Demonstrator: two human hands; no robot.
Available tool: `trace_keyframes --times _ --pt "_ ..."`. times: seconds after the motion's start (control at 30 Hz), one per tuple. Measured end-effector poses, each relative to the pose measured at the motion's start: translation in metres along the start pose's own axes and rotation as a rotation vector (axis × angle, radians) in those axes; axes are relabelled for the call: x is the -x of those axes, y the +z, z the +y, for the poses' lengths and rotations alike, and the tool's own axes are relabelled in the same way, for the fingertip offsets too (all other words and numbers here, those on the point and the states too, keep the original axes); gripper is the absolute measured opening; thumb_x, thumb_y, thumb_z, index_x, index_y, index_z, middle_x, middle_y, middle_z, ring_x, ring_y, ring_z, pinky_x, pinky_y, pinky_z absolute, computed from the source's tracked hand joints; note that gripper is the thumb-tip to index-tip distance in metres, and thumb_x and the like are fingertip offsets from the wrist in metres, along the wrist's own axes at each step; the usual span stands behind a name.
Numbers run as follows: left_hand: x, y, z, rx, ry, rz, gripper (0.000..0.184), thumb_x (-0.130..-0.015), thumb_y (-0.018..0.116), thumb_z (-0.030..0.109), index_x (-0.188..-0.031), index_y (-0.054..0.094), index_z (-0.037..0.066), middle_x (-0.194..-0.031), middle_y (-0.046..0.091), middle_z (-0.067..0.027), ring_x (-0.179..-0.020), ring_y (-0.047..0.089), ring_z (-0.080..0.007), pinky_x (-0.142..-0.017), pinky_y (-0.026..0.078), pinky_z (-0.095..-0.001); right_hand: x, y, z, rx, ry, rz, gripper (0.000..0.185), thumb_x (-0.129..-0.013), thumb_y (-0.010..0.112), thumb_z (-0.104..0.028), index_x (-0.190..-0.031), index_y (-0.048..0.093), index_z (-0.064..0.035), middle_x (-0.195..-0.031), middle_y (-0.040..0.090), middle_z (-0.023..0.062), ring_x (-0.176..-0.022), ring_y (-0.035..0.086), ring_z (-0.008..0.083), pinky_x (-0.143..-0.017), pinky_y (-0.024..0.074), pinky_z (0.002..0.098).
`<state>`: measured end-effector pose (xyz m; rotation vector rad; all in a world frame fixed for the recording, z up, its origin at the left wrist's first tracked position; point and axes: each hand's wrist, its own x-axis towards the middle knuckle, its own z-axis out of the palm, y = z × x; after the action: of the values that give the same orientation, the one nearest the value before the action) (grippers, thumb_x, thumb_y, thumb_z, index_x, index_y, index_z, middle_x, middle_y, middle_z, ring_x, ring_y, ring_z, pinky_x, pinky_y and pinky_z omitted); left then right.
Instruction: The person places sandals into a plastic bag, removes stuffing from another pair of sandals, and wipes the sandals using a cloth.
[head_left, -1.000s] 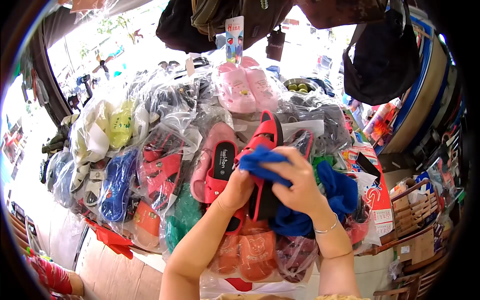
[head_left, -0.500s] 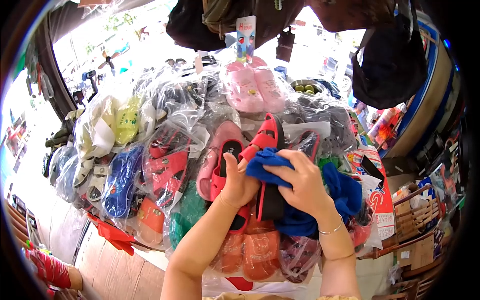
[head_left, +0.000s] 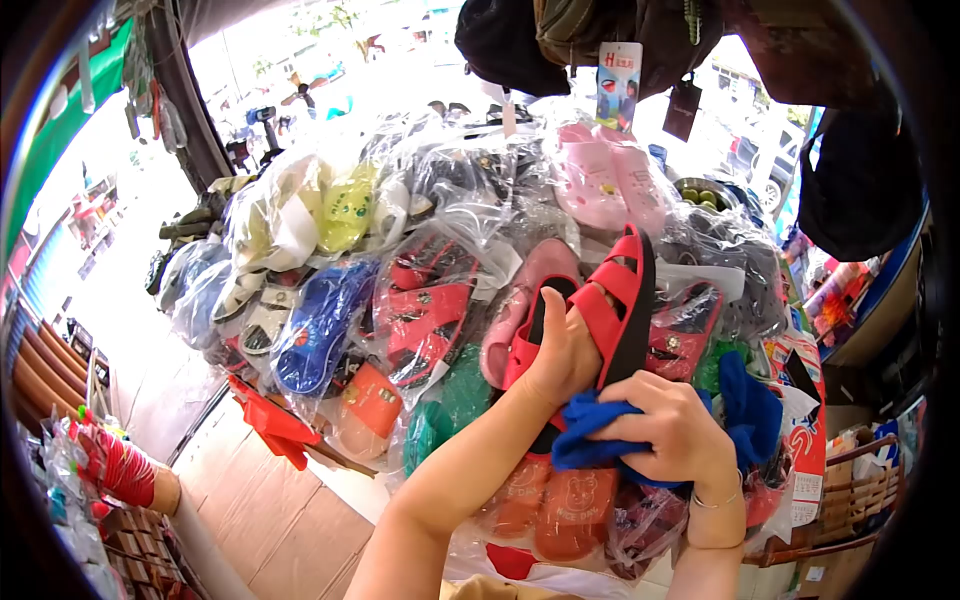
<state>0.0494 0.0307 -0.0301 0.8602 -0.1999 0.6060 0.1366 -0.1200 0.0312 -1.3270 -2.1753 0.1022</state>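
Note:
My left hand holds a red sandal with a black sole raised and tilted, its fingers inside under the straps and its thumb up. My right hand grips a bunched blue cloth just below the sandal's lower end. A second red sandal lies behind my left hand, partly hidden, beside a pink shoe. Another blue cloth lies to the right of my right hand. Orange slippers in plastic are below my hands.
Bagged footwear covers the stand, including blue slippers, yellow ones and pink clogs. Dark bags hang above and at the right. A wicker basket stands at lower right, and a red cloth hangs at the left edge.
The view has swung left, so things appear further right. My left hand has slid into the sandal's straps and turned it more upright. My right hand with the cloth has moved down to its lower end.

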Motion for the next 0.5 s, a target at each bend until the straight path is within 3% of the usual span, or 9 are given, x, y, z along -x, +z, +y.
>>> trace_keyframes --times 0.17,0.27,0.3,0.43,0.47,0.5 --pt "-0.003 0.002 0.008 0.235 0.107 0.034 0.108 -0.080 0.024 0.083 -0.151 0.012 0.002 -0.155 0.024 -0.0091 -0.140 0.029 -0.0238 -0.115 0.021 -0.0373 0.002 -0.009 0.001 -0.022 -0.040 0.019 0.039 -0.053 0.070 -0.003 -0.090 0.072 -0.0148 -0.104 0.062 0.0035 -0.087 0.061 0.0252 -0.071 0.0528 0.0359" --pt "-0.006 -0.009 0.007 0.337 0.132 0.010 0.101 -0.085 0.025 0.079 -0.151 0.013 0.004 -0.155 0.025 -0.0089 -0.140 0.029 -0.0239 -0.115 0.021 -0.0373 0.000 -0.012 0.000 0.132 -0.007 0.327 0.041 -0.050 0.070 -0.004 -0.090 0.072 -0.0118 -0.104 0.062 0.0096 -0.083 0.060 0.0308 -0.070 0.0508 0.0386" --pt "-0.005 -0.011 0.009 0.438 0.117 -0.017 0.097 -0.087 0.026 0.076 -0.151 0.014 0.005 -0.155 0.026 -0.0086 -0.141 0.027 -0.0230 -0.116 0.020 -0.0361 0.000 -0.011 0.003 0.219 -0.019 0.320 0.041 -0.052 0.074 -0.008 -0.093 0.071 -0.0117 -0.110 0.059 0.0118 -0.087 0.059 0.0320 -0.072 0.0502 0.0407" --pt "-0.004 -0.011 0.011 0.384 0.141 -0.152 0.092 -0.090 0.026 0.073 -0.151 0.017 0.004 -0.148 0.038 -0.0085 -0.132 0.039 -0.0226 -0.111 0.029 -0.0360 -0.004 0.000 0.004 0.404 0.010 0.350 0.057 -0.056 0.082 -0.021 -0.109 0.064 -0.0138 -0.125 0.051 0.0142 -0.098 0.057 0.0337 -0.080 0.0497 0.0435" --pt "0.000 -0.009 0.013 0.378 0.097 -0.009 0.085 -0.093 0.026 0.069 -0.150 0.021 0.006 -0.143 0.044 -0.0079 -0.127 0.044 -0.0226 -0.109 0.032 -0.0367 -0.006 0.005 0.005 0.442 0.039 0.365 0.064 -0.056 0.084 -0.026 -0.115 0.061 -0.0145 -0.129 0.048 0.0151 -0.104 0.056 0.0350 -0.085 0.0493 0.0444" --pt "0.001 -0.009 0.013 0.372 0.100 -0.005 0.085 -0.093 0.026 0.069 -0.150 0.021 0.006 -0.143 0.044 -0.0079 -0.127 0.044 -0.0226 -0.109 0.032 -0.0367 -0.006 0.008 0.007 0.437 0.035 0.366 0.064 -0.056 0.084 -0.026 -0.115 0.061 -0.0145 -0.129 0.048 0.0151 -0.104 0.056 0.0350 -0.085 0.0493 0.0444"
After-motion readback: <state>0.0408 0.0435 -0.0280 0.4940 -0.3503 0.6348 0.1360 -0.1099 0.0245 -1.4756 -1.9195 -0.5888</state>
